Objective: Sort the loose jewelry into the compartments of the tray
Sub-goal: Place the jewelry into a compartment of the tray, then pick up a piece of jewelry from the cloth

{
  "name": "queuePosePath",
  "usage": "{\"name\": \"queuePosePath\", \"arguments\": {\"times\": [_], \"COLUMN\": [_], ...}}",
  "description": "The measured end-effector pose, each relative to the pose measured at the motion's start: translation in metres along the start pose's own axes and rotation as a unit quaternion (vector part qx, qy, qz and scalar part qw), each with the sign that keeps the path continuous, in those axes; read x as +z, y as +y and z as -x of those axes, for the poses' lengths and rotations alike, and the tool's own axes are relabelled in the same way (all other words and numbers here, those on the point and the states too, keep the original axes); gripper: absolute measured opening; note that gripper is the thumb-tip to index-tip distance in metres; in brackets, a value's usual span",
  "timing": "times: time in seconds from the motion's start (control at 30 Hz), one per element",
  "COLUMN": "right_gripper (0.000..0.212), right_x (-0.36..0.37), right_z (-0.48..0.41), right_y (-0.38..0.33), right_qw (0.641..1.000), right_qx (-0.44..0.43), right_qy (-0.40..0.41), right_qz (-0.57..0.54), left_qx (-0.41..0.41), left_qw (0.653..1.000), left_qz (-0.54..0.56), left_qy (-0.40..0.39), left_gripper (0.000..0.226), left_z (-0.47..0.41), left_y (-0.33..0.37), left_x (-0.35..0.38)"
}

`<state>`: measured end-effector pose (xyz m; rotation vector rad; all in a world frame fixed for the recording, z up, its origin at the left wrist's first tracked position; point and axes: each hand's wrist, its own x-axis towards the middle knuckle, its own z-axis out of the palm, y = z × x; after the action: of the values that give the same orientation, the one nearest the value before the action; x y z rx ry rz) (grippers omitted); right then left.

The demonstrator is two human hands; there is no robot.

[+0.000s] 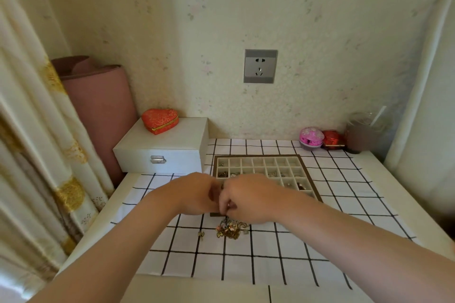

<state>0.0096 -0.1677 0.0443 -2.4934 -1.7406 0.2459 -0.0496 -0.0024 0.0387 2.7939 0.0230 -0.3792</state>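
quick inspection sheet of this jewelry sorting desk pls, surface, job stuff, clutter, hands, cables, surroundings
surface: table under a white cloth with black grid
job's things: compartment tray, some cells holding pieces; loose jewelry pile on the cloth in front of it
clutter: white box with red heart box on top; pink container, small red box, clear cup at back right
grippers: left hand and right hand together above the pile, fingers pinched; what they hold is hidden
cables: nothing seen
surroundings: wall socket, curtain, pink roll
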Motion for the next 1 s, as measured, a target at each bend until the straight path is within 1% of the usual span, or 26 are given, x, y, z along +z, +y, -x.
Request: {"name": "queuePosePath", "arguments": {"times": [0.07,0.17,0.23,0.3,0.37,0.43,0.53,0.63,0.77,0.8,0.9,1.0], "right_gripper": [0.026,0.035,0.043,0.041,0.033,0.029,0.024,0.023,0.023,0.023,0.023,0.025], "right_x": [0.011,0.028,0.035,0.038,0.038,0.042,0.05,0.055,0.069,0.071,0.067,0.052], "right_z": [0.004,0.006,0.008,0.01,0.012,0.012,0.012,0.014,0.013,0.013,0.013,0.012], "right_y": [-0.005,-0.006,-0.009,-0.015,-0.023,-0.03,-0.036,-0.043,-0.049,-0.049,-0.048,-0.046], "right_qw": [1.0,0.997,0.994,0.989,0.986,0.986,0.988,0.988,0.988,0.986,0.972,0.943], "right_qx": [-0.019,-0.025,-0.029,-0.022,0.0,0.024,0.075,0.101,0.13,0.141,0.177,0.222], "right_qy": [0.005,0.017,0.014,0.016,0.014,0.013,0.013,0.021,0.062,0.079,0.142,0.155], "right_qz": [0.023,0.071,0.108,0.145,0.165,0.167,0.132,0.113,0.059,0.042,-0.065,-0.191], "left_qx": [-0.007,-0.008,-0.012,-0.014,-0.013,-0.012,-0.013,-0.021,-0.022,-0.02,-0.012,-0.004], "left_qw": [1.0,0.999,0.999,0.999,0.999,0.999,1.0,0.999,0.999,0.999,1.0,0.999], "left_qz": [-0.009,-0.041,-0.041,-0.043,-0.041,-0.037,-0.021,-0.025,-0.04,-0.041,-0.022,0.041], "left_qy": [-0.005,-0.006,-0.017,-0.025,-0.019,-0.011,-0.018,-0.029,-0.01,-0.002,0.01,0.019], "left_gripper": [0.02,0.012,0.017,0.022,0.022,0.02,0.02,0.02,0.016,0.017,0.022,0.014], "left_z": [0.009,0.021,0.028,0.033,0.036,0.039,0.039,0.039,0.035,0.035,0.036,0.034], "left_y": [0.001,0.004,0.005,0.005,0.005,0.004,0.003,0.003,0.003,0.003,0.005,0.005], "left_x": [0.003,0.008,0.012,0.017,0.023,0.025,0.026,0.025,0.024,0.023,0.018,0.011]}}
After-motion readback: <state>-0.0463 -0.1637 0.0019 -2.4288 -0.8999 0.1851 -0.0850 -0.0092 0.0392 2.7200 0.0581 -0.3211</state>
